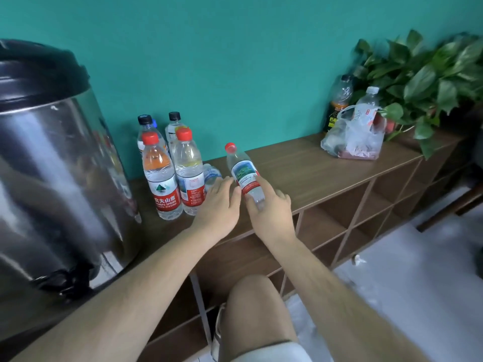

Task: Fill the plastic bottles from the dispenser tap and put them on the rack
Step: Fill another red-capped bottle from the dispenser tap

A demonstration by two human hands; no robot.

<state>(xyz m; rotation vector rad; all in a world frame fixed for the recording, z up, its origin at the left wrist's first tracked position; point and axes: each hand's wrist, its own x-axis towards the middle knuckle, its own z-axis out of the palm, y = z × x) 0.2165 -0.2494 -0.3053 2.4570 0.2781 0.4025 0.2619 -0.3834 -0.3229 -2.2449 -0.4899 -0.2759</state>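
Nearest the lens: a bent knee (pixel 251 309) in beige shorts. Both bare forearms reach past it over the rack (pixel 339 212) — a brown wooden unit of open cubbies whose top serves as the surface (pixel 300 163).

Right hand (pixel 269 212): grip closed round the lower body of a red-capped water bottle (pixel 244 173), fingers wrapped round it. The bottle is tilted, cap pointing up and away to the left, over the front part of the surface. Cannot tell whether its base touches the wood. Fill level not readable.

Left hand (pixel 217 205): grip slack, holding nothing, palm down, fingers nearly straight, just beside the held bottle on its left.

Left of the hands is a cluster of upright bottles. In front, side by side, stand a Nongfu Spring bottle (pixel 162 184) and a second red-capped bottle (pixel 189 176). Behind them, near the teal wall, are a left black-capped bottle (pixel 145 126) and a right black-capped bottle (pixel 174 121). A small clear bottle (pixel 211 173) lies on its side just beyond the left fingertips.

Far left: steel dispenser (pixel 52 165) with a black lid and a black tap (pixel 62 280) low on its front.

Far right end of the surface: a white plastic bag (pixel 352 139). Behind it are a dark bottle (pixel 339 100) and a clear white-capped bottle (pixel 367 100), beside a leafy plant (pixel 431 82).
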